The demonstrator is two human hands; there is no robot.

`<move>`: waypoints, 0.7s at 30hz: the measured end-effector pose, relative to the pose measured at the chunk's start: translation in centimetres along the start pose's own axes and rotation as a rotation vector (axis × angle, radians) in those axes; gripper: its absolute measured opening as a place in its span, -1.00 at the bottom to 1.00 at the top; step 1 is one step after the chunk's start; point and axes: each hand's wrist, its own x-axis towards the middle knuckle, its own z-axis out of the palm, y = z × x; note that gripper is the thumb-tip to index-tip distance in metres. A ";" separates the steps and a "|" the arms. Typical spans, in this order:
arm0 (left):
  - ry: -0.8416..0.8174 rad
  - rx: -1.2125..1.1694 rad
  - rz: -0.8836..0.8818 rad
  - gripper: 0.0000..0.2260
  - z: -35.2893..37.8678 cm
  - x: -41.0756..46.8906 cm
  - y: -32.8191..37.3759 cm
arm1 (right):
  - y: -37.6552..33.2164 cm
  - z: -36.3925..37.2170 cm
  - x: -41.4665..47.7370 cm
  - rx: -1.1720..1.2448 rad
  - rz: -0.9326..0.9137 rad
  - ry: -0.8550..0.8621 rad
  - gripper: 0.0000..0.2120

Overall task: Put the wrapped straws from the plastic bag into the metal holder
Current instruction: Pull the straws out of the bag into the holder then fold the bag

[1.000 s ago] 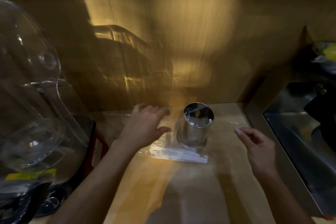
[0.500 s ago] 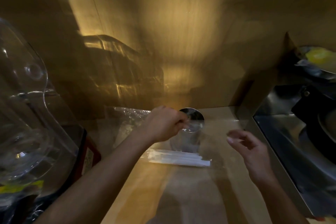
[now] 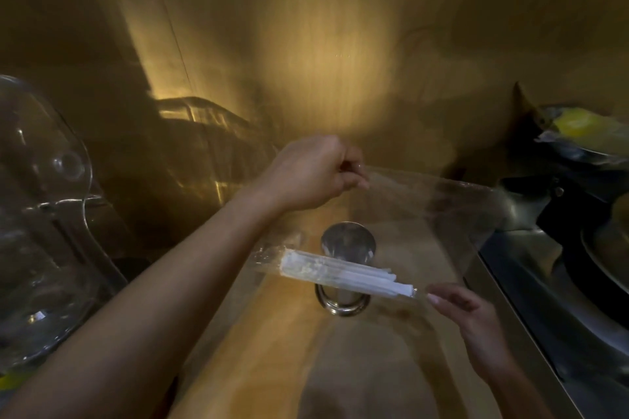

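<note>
Your left hand (image 3: 308,173) is closed in a fist, pinching the top edge of the clear plastic bag (image 3: 422,214) and holding it up above the table (image 3: 265,333). The bag hangs stretched toward 3 o'clock; motion blur softens its outline. The wrapped straws (image 3: 343,274), a white bundle, lie along the bag's bottom fold, tilted down toward 4 o'clock. Your right hand (image 3: 476,326) sits at 4 o'clock of the bundle, fingers (image 3: 439,296) loosely curled and half open, tips just beside the straws' end; contact with the bag cannot be told. The metal holder (image 3: 345,243) stands upright on the table, seen through the bag, directly behind the straws. A clear plastic dome (image 3: 44,214) sits at 9 o'clock.
</note>
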 end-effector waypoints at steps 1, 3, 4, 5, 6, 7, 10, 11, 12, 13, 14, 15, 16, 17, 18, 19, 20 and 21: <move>0.005 -0.015 -0.003 -0.95 -0.3 0.2 0.1 | 0.0 0.1 0.0 0.014 0.000 0.003 -0.84; -0.004 -0.028 -0.008 -0.96 -0.7 0.8 0.4 | 0.1 0.1 0.1 0.043 -0.013 0.026 -0.85; -0.013 -0.025 -0.009 -0.96 -0.8 1.0 0.5 | 0.0 0.1 0.1 0.067 -0.021 0.052 -0.85; -0.019 -0.024 -0.012 -0.96 -1.0 1.3 0.7 | -0.3 0.0 0.2 0.092 -0.026 0.087 -0.85; -0.021 -0.032 -0.014 -0.96 -1.2 1.5 0.8 | -0.5 -0.2 0.3 0.124 -0.035 0.120 -0.84; -0.018 -0.048 -0.014 -0.96 -1.5 1.7 0.9 | -0.9 -0.5 0.4 0.147 -0.050 0.153 -0.84; 0.007 -0.099 -0.006 -0.92 -2.3 2.3 1.3 | -2.5 -2.0 0.3 0.184 -0.089 0.204 -0.95; 0.019 -0.117 -0.006 -0.90 -2.6 2.5 1.5 | -3.1 -2.6 0.2 0.188 -0.098 0.210 -0.92; 0.033 -0.134 0.000 -0.90 -2.8 2.7 1.7 | -3.7 -3.1 0.0 0.194 -0.107 0.217 -0.84; 0.052 -0.147 0.010 -0.90 -3.0 2.9 1.9 | -4.4 -3.6 0.0 0.200 -0.126 0.233 -0.80; 0.070 -0.163 0.017 -0.91 -3.2 3.2 2.0 | -5.3 -4.0 -0.1 0.202 -0.151 0.265 -0.82; 0.086 -0.187 0.020 -0.92 -3.4 3.5 2.1 | -6.2 -4.4 -0.2 0.211 -0.188 0.280 -0.90; 0.100 -0.219 0.023 -0.93 -3.5 3.8 2.2 | -7.3 -4.7 -0.4 0.232 -0.230 0.289 -0.96; 0.117 -0.251 0.028 -0.92 -3.6 4.0 2.3 | -8.3 -5.0 -0.6 0.252 -0.267 0.301 -0.96; 0.135 -0.279 0.033 -0.91 -3.7 4.3 2.4 | -9.3 -5.3 -0.8 0.257 -0.297 0.308 -0.96; 0.152 -0.302 0.037 -0.89 -3.8 4.6 2.5 | -10.2 -5.6 -1.1 0.257 -0.323 0.315 -0.94; 0.169 -0.321 0.041 -0.89 -3.8 4.8 2.6 | -11.1 -5.9 -1.4 0.251 -0.343 0.324 -0.89; 0.182 -0.341 0.047 -0.88 -3.9 5.1 2.8 | -11.9 -6.3 -1.7 0.242 -0.363 0.336 -0.84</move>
